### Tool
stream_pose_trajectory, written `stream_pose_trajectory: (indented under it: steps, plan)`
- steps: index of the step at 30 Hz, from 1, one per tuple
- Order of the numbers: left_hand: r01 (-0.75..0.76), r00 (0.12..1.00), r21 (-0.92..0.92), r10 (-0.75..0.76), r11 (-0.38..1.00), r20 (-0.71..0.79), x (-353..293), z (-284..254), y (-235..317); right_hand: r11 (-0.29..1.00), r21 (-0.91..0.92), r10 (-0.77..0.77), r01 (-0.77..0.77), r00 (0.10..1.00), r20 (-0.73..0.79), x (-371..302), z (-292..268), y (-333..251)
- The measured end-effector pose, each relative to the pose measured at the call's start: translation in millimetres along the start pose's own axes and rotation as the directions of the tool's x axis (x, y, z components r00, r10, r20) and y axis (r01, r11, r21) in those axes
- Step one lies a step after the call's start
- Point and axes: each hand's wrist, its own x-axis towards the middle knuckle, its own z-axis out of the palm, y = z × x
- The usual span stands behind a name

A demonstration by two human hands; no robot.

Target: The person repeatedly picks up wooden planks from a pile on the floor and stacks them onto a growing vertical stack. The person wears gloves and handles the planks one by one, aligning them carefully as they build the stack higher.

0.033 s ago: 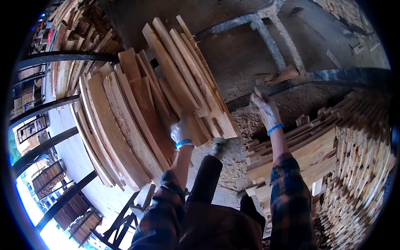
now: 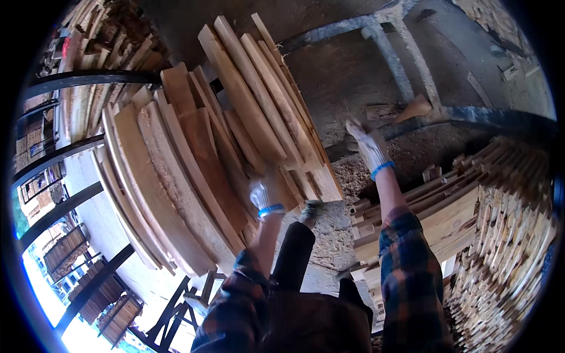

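My left hand [image 2: 263, 196], in a white knit glove with a blue cuff, is over the lower end of the pile of rough wooden boards [image 2: 162, 176]. Motion smears its fingers, so their grip cannot be made out. To the right of the pile, my right hand [image 2: 367, 147], gloved the same way, hovers above sawdust-covered ground. Its fingers reach forward, loosely stretched, and nothing shows in them. Nearest to it on the left is the long edge board [image 2: 322, 172] of the pile.
A stack of cut boards [image 2: 435, 220] stands close on my right. Grey metal framing [image 2: 388, 65] crosses the floor ahead, with a wood scrap [image 2: 415, 107] against it. Dark metal bars [image 2: 62, 156] extend along the left, and more lumber [image 2: 100, 53] is piled at far left.
The right hand has shifted slightly left and its fingers look straighter. My left hand has moved a little right and down over the boards. The view has shifted slightly.
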Motion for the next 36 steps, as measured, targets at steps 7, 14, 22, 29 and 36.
stream_pose_trajectory:
  steps: [7,14,22,29,36]
  plan:
    - [0.134,0.963,-0.24,-0.069,0.962,0.259,25.7,-17.1,33.5,0.993,-0.013,0.118,-0.117,0.989,0.091,110.3,66.9,52.8]
    - [0.315,0.949,-0.861,-0.125,0.4,0.29,36.0,23.9,-9.5,0.998,-0.054,0.047,-0.035,0.969,0.243,67.1,101.4,25.8]
    - [0.137,0.971,-0.612,0.016,0.779,0.238,39.3,-0.2,42.0,0.978,-0.013,0.206,-0.209,0.952,0.226,87.3,88.5,15.3]
    - [-0.154,0.977,-0.654,0.212,0.74,0.01,42.9,25.6,35.2,0.996,-0.072,0.081,-0.055,0.897,0.435,84.4,88.4,18.5]
    - [0.031,0.974,-0.531,0.095,0.847,0.208,20.1,-6.9,60.8,0.982,0.044,0.138,-0.184,0.856,0.499,76.0,100.8,-4.5]
